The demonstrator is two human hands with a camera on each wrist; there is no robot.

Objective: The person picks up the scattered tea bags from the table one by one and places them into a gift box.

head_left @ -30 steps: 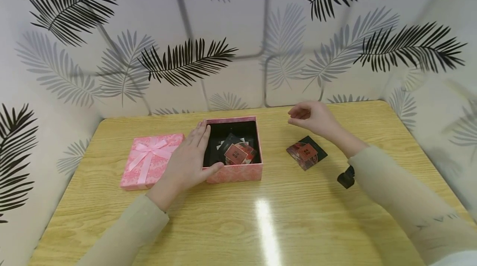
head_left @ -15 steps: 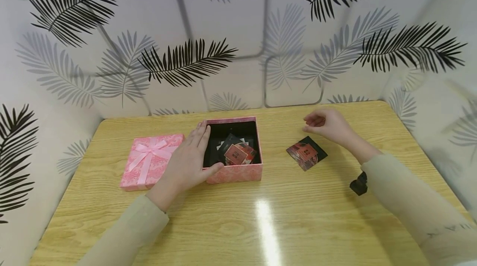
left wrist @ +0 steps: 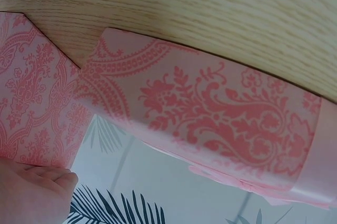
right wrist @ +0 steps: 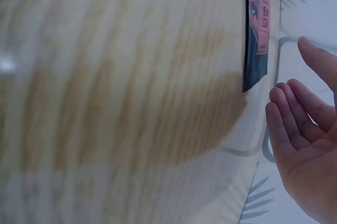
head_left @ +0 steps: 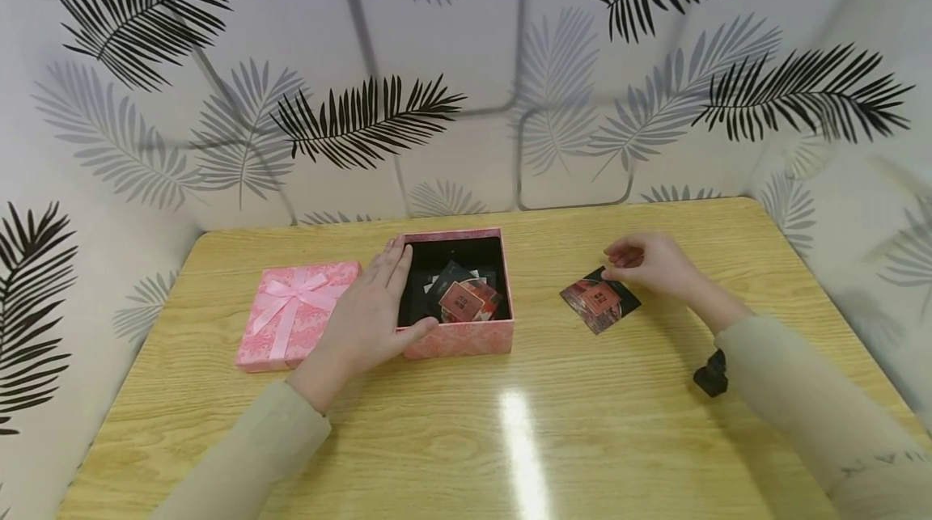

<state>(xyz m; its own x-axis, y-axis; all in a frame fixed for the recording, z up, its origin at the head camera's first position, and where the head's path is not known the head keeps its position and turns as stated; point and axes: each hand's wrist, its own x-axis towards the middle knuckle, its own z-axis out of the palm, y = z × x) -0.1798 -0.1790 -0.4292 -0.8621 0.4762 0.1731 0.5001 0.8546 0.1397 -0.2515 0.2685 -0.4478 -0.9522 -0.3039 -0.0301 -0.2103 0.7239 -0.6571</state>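
Observation:
A pink patterned gift box (head_left: 459, 339) stands uncovered, with black inside and several dark-and-red square packets (head_left: 462, 300) lying in it. My left hand (head_left: 364, 311) rests along its left side, fingers straight and thumb at the front rim. In the left wrist view that hand (left wrist: 37, 192) lies against the box's patterned wall (left wrist: 39, 87). One more dark-and-red square packet (head_left: 586, 306) lies on the table to the right. Bent fingers of my right hand (head_left: 658, 268) reach its far corner. The right wrist view shows this hand (right wrist: 310, 140) with thumb and fingers spread apart, beside the packet (right wrist: 259, 29).
To the left of the box lies its pink lid (head_left: 273, 342) with a ribbon bow. A wooden table (head_left: 408, 439) carries everything. Behind it rises a wall (head_left: 451, 35) with a leaf pattern. A small black device (head_left: 712, 374) sits at the right sleeve.
My right hand has moved to the right, away from the box, and come down to the loose packet. The left hand, box, lid and packets stay where they were.

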